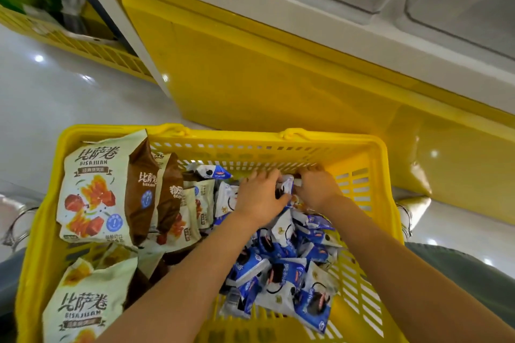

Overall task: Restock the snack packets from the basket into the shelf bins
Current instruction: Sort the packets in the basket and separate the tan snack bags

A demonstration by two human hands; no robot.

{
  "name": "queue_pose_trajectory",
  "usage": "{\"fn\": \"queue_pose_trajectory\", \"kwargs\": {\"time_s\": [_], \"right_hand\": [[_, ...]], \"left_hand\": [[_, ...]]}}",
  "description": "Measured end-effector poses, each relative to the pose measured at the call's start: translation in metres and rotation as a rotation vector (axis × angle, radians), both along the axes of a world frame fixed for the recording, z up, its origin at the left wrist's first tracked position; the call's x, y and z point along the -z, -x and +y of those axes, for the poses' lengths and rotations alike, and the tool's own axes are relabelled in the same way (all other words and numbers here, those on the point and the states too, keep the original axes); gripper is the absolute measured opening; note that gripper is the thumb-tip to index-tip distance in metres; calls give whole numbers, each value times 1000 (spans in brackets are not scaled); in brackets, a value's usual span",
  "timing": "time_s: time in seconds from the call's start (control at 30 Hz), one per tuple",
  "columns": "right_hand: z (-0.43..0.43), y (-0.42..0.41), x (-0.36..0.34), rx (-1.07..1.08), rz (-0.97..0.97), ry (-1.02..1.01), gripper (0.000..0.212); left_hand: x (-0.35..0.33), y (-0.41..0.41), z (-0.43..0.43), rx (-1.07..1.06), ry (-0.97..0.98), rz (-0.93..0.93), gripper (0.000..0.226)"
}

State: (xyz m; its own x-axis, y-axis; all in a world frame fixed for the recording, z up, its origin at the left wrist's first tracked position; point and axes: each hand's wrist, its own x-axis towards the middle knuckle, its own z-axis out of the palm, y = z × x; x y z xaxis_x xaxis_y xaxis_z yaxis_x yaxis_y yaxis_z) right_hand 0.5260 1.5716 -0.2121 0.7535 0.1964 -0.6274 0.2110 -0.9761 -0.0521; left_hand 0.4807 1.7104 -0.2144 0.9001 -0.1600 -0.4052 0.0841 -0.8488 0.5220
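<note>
A yellow plastic basket (278,145) fills the lower view. Large cream-and-brown snack bags (94,189) lie in its left half. Several small blue-and-white packets (281,273) are heaped in its right half. Both hands reach into the far right corner. My left hand (259,198) grips a small blue-and-white packet (285,185) between thumb and fingers. My right hand (317,189) is closed on the same bunch of packets from the right; what lies under its fingers is hidden.
A yellow shelf base (264,69) stands just beyond the basket, with a white shelf edge (306,17) and clear bins (459,0) above. A second yellow grid shelf (92,47) sits at the upper left. Glossy light floor (69,103) lies to the left.
</note>
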Motion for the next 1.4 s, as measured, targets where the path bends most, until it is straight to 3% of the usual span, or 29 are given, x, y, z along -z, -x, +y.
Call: {"fn": "queue_pose_trajectory", "kwargs": {"time_s": [0.13,0.33,0.5,0.6,0.73,0.8,0.93,1.03,1.13,1.2,1.27,1.33,1.4], "right_hand": [[1,1,-10,-21,-70,-19,31],[7,20,-33,20,-267,-191,26],[7,35,-82,-103,-565,-306,14],[10,37,-125,-249,-713,-380,19],[15,46,-175,-445,-750,-431,17],[19,56,-194,-552,-732,-459,13],[31,83,-221,-693,-667,-611,9],[38,100,-230,-517,-690,-721,21],[48,117,-232,-33,-631,-783,58],[58,129,-231,279,-391,-841,79],[69,140,-227,423,-48,-912,89],[80,150,-221,477,199,-989,69],[92,153,-217,507,250,-1063,40]], "left_hand": [[-1,21,11,-45,113,-39,26],[-8,52,23,-86,135,-59,25],[-31,59,27,-234,289,75,40],[-55,62,35,-347,356,-11,61],[-97,69,47,-418,445,-197,91],[-119,75,49,-383,386,-229,103],[-147,101,52,-210,206,-249,95],[-160,119,59,-314,303,-231,86],[-171,134,72,-540,571,-182,80],[-180,143,80,-644,776,-193,53],[-188,152,86,-698,867,-228,31],[-193,160,93,-677,885,-253,27],[-195,166,103,-655,853,-257,28]]}}
